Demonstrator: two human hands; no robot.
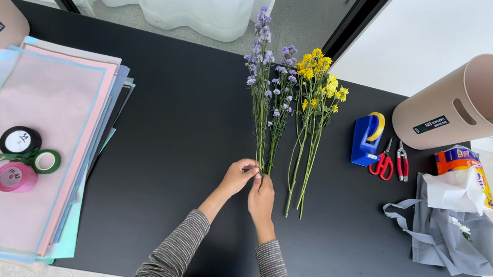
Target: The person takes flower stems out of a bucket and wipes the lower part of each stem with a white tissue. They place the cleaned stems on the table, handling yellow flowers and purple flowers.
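Near the middle of the black surface, the left hand pinches the lower ends of the thin green stems of the purple flower sprigs, fingers closed round them, while the right hand rests just beside, fingers curled at the same stem ends, though whether it grips them cannot be told. The sprigs lie flat, heads toward the far edge, just beside loose yellow flower stems; they look light, slender and easily bruised, best held low on the stems.
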